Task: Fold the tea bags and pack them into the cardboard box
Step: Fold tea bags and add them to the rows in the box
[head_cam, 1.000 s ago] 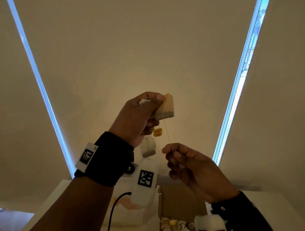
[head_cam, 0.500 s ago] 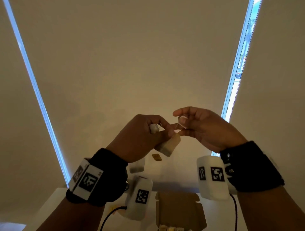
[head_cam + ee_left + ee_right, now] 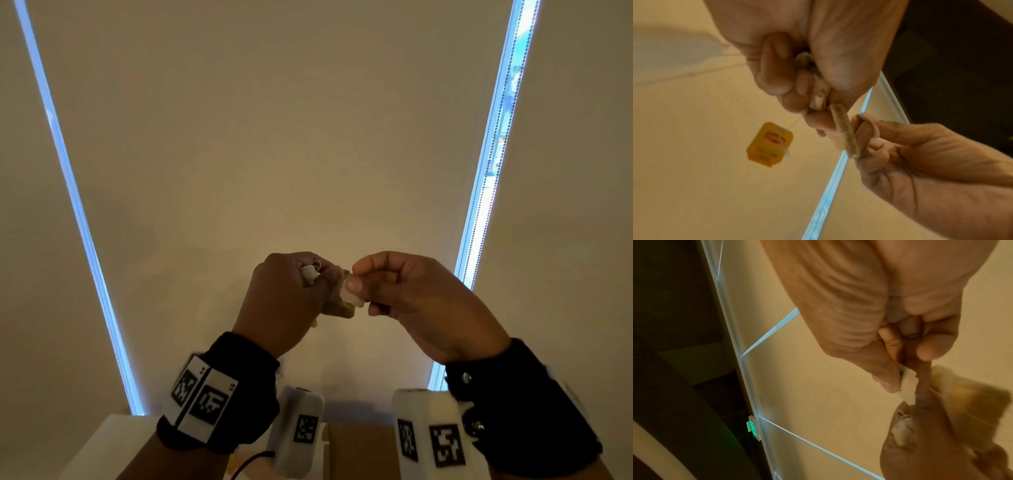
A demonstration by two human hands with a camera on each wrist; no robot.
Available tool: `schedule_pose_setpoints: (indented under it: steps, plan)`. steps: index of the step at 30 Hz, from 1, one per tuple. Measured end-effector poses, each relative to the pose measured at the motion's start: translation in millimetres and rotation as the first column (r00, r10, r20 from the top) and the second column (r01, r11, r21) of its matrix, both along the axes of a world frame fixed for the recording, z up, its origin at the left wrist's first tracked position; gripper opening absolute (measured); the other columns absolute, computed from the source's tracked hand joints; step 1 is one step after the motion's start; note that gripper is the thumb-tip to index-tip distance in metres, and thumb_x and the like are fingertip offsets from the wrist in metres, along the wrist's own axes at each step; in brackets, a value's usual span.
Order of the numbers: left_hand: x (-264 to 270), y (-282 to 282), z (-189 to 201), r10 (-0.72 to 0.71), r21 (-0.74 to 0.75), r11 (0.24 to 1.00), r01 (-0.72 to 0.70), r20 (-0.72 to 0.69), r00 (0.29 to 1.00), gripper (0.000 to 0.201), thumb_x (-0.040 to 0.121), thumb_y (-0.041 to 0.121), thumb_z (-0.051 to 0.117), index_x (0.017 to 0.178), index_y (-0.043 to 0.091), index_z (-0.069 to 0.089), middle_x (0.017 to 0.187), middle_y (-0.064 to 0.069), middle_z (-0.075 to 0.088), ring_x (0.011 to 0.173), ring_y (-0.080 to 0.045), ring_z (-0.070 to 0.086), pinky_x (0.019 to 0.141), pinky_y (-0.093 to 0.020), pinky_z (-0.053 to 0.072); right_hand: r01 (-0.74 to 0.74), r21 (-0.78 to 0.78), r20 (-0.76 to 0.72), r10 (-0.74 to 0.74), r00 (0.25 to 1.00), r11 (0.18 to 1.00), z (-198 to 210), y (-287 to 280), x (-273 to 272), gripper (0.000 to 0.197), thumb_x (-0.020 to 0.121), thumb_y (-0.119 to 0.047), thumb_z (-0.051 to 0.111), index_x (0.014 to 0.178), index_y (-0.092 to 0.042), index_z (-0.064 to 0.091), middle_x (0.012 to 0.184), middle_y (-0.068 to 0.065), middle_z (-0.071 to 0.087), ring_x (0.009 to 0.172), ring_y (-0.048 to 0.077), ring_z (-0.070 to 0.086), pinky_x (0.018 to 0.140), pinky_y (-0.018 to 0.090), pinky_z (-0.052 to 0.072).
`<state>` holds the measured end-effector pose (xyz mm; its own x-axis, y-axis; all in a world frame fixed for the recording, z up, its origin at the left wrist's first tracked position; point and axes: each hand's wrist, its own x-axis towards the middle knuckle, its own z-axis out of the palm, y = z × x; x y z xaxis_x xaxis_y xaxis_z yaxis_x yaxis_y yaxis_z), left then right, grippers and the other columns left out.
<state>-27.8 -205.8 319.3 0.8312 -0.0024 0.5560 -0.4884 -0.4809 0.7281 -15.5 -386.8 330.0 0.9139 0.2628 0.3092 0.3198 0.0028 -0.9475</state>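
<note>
Head view: tea bag [image 3: 342, 301] pinched betw. both hands' fingertips [image 3: 354, 284], seemingly

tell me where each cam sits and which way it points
head: on the head, aimed forward at a blind; shows left hand and right hand meeting on a tea bag, both wristbands, box at the bottom edge.
left wrist: under the left palm, looking up along the fingers; right hand enters; yellow tag dangles.
right wrist: under the right palm, looking up; left hand at lower right.
shared: all show the tea bag and both hands.
</note>
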Motion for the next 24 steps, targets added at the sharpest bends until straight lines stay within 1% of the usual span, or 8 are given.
schedule_pose_setpoints:
  steps: [3,6,10,12,14,18,21,24]
  plan:
    - [-0.5,-1.7,4.2,-0.016,-0.029,0.999,0.017,0.036,0.999,0.019,0.098,0.017,0.063,0.083,0.019,0.075,0.062,0.009,0.072,0.057,-0.003,0.069,0.048,-0.013,0.047,0.137,-0.124,0.090,-0.126,0.988,0.983,0.2,1.1,1.4,0.024,0.078,-0.017,0.083,0.100,-0.021,0.073,0.091,-0.006,0.076,0.074,0.011,0.071,0.063,0.020,0.057]
    - [-4.1,-5.4,9.0,-0.061,-0.062,0.996,0.062,0.018,0.998,0.021,0.098,0.012,0.062,0.081,0.017,0.074,0.059,0.007,0.070,0.052,-0.003,0.065,0.047,-0.010,0.044,0.167,-0.195,0.117,-0.147,0.982,0.966,3.3,0.0,1.4,0.029,0.077,-0.026,0.084,0.104,-0.027,0.072,0.093,-0.012,0.076,0.076,0.010,0.073,0.061,0.015,0.055]
    - [-4.1,-7.1,11.6,-0.092,-0.085,0.992,0.092,0.002,0.996,0.020,0.096,0.013,0.064,0.081,0.020,0.075,0.058,0.006,0.070,0.050,-0.003,0.064,0.046,-0.013,0.044,0.119,-0.211,0.154,-0.087,0.984,0.970,5.3,-3.2,2.3,0.012,0.080,-0.026,0.080,0.091,-0.021,0.076,0.077,-0.008,0.076,0.069,0.008,0.071,0.059,0.011,0.051]
    - [-4.2,-7.8,12.2,-0.108,-0.109,0.989,0.105,-0.026,0.994,0.021,0.096,0.012,0.063,0.081,0.019,0.075,0.058,0.005,0.069,0.048,-0.002,0.061,0.045,-0.014,0.044,0.098,-0.192,0.143,-0.071,0.987,0.976,4.8,-3.7,3.1,0.014,0.080,-0.025,0.080,0.090,-0.018,0.075,0.071,-0.006,0.075,0.060,0.003,0.066,0.055,0.009,0.046]
    - [-4.1,-8.1,11.8,-0.130,-0.165,0.979,0.119,-0.053,0.990,0.022,0.097,0.010,0.061,0.081,0.014,0.076,0.055,0.004,0.066,0.045,-0.001,0.055,0.044,-0.015,0.040,0.073,-0.162,0.103,-0.057,0.993,0.984,3.9,-4.0,3.9,0.022,0.077,-0.029,0.081,0.089,-0.013,0.072,0.070,-0.003,0.072,0.059,0.006,0.060,0.058,0.014,0.047]
    - [-2.6,-4.4,11.7,-0.221,-0.358,0.922,0.144,-0.183,0.958,0.026,0.100,0.026,0.058,0.087,0.015,0.077,0.059,0.003,0.064,0.046,-0.008,0.040,0.045,-0.022,0.029,-0.033,0.061,0.002,0.033,0.999,0.998,-2.0,-4.2,7.6,0.034,0.072,-0.035,0.076,0.086,-0.006,0.064,0.083,0.013,0.064,0.082,0.029,0.061,0.084,0.038,0.056]
    - [-0.4,-0.7,12.4,-0.350,-0.504,0.842,0.192,-0.240,0.905,0.038,0.100,0.040,0.056,0.089,0.010,0.078,0.081,-0.013,0.072,0.052,-0.013,0.036,0.045,-0.023,0.026,-0.067,0.236,0.009,0.067,0.998,0.969,-6.7,-2.7,9.4,0.016,0.077,-0.030,0.068,0.083,-0.015,0.068,0.085,0.012,0.063,0.088,0.030,0.062,0.086,0.039,0.055]
    - [2.1,-0.4,12.9,-0.405,-0.613,0.773,0.166,-0.275,0.872,0.049,0.096,0.051,0.056,0.091,0.005,0.073,0.087,-0.016,0.071,0.053,-0.013,0.039,0.041,-0.021,0.029,-0.108,0.449,-0.019,0.130,0.991,0.887,-8.2,-2.8,9.7,0.017,0.090,-0.015,0.060,0.106,-0.009,0.064,0.088,0.011,0.062,0.102,0.028,0.072,0.091,0.039,0.059]
